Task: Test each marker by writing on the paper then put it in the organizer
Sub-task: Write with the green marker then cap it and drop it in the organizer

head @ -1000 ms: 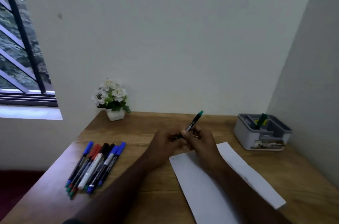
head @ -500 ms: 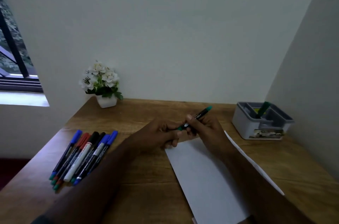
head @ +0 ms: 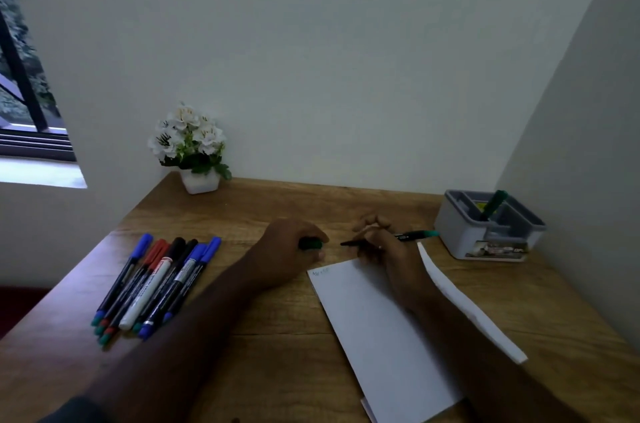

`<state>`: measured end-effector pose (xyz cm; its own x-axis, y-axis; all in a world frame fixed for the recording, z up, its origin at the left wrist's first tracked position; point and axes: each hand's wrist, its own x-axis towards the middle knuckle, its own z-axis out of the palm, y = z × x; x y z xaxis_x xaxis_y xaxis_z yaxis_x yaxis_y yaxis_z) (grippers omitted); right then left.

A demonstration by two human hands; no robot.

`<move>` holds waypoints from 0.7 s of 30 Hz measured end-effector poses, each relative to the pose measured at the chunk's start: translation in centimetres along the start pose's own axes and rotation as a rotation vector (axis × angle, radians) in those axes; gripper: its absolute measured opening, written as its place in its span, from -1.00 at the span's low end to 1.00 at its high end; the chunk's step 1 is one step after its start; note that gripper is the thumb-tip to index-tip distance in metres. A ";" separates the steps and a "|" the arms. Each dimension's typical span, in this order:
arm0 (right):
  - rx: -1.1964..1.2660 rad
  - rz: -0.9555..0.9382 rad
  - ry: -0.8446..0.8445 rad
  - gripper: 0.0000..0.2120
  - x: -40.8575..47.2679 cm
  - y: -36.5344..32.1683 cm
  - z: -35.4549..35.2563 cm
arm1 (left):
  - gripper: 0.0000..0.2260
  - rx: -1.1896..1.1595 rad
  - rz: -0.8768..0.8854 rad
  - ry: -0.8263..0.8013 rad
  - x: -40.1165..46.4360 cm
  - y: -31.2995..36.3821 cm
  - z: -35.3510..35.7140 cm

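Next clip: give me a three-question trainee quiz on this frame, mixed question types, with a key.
1. True or false: the green marker in the right hand is uncapped.
2. Multiple choice: where is the green cap? A) in the organizer B) in the left hand's grip C) lying on the paper
3. Fill in: the untested markers lie on the desk to the ____ of the left forearm.

Key: 1 true, its dark tip is bare above the paper's top edge; 2 B; 3 left.
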<state>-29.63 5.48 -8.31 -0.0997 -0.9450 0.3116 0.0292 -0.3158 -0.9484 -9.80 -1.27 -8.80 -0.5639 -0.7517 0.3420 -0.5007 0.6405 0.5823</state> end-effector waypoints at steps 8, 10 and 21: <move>-0.396 -0.002 -0.098 -0.76 -0.5 0.0 0.5 | -0.48 -0.127 -0.100 -0.173 0.0 -1.3 -0.6; -0.483 -0.005 -0.114 -0.85 -0.4 0.0 0.5 | -0.41 -0.123 -0.121 -0.238 0.1 -1.4 -0.9; -0.611 0.032 -0.129 -0.83 -0.4 0.1 1.1 | -0.43 -0.131 -0.130 -0.324 0.6 -1.9 -1.2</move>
<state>-28.49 5.69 -8.46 0.0137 -0.9680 0.2506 -0.5478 -0.2169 -0.8080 -8.37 -3.11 -8.84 -0.6905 -0.7231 0.0197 -0.5054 0.5017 0.7020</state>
